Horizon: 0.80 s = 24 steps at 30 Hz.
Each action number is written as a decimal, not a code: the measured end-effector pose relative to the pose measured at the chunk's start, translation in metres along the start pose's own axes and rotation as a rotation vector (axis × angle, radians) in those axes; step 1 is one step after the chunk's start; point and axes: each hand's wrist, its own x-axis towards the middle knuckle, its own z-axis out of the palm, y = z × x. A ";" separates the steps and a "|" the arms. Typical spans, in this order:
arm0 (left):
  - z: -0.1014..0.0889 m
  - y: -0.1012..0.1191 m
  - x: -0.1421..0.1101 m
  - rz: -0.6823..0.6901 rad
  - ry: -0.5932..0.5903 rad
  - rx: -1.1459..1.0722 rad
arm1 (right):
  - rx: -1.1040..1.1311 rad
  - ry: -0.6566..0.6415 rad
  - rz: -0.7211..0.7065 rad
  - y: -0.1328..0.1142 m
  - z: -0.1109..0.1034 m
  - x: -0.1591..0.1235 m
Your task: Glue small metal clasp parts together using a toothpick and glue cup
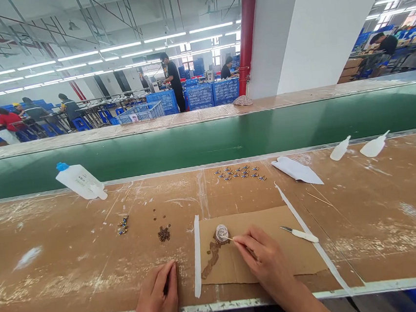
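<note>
My right hand point(264, 256) pinches a thin wooden stick point(229, 239), its tip at a small round container point(222, 232) with whitish content. The container stands on a cardboard sheet point(255, 269), beside a brown wet-looking smear point(213, 261). My left hand point(158, 295) rests on the table left of the sheet, thumb and fingers pressed together; whether anything is between them is hidden. Beyond it lies a pile of small dark brown discs point(164, 234). Small blue-and-gold pieces point(123, 225) sit farther left, and several similar pieces point(244, 173) are spread behind the sheet.
A white-handled knife point(304, 235) lies across the sheet's right side, near a tape strip point(331, 264). Behind are a white bottle with a blue cap point(80, 180), crumpled white paper point(297, 169) and two squeeze bottles point(375, 146). A green belt point(177, 144) runs beyond; people work in the background.
</note>
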 end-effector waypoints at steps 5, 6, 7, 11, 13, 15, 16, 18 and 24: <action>-0.001 0.001 0.001 0.041 0.001 0.000 | -0.017 0.011 0.009 0.002 -0.003 0.003; -0.001 0.001 0.001 0.045 0.003 0.004 | -0.034 0.006 0.003 0.003 -0.004 0.005; -0.001 0.001 0.001 0.048 0.008 0.010 | -0.055 -0.002 -0.007 0.005 -0.004 0.006; 0.000 0.000 0.001 0.036 0.014 0.028 | -0.114 -0.086 -0.048 0.010 -0.007 0.015; 0.001 -0.001 0.000 0.023 0.008 0.026 | -0.114 -0.148 -0.039 0.010 -0.009 0.019; 0.002 -0.002 -0.002 0.019 0.003 0.027 | -0.099 -0.211 -0.026 0.008 -0.010 0.022; 0.002 -0.002 -0.002 0.020 0.002 0.028 | -0.087 -0.229 -0.023 0.007 -0.010 0.023; 0.002 -0.003 -0.003 0.026 0.002 0.032 | -0.054 -0.241 -0.019 0.005 -0.008 0.022; 0.000 -0.002 -0.002 0.047 0.015 0.022 | 0.013 -0.195 0.001 0.002 -0.004 0.015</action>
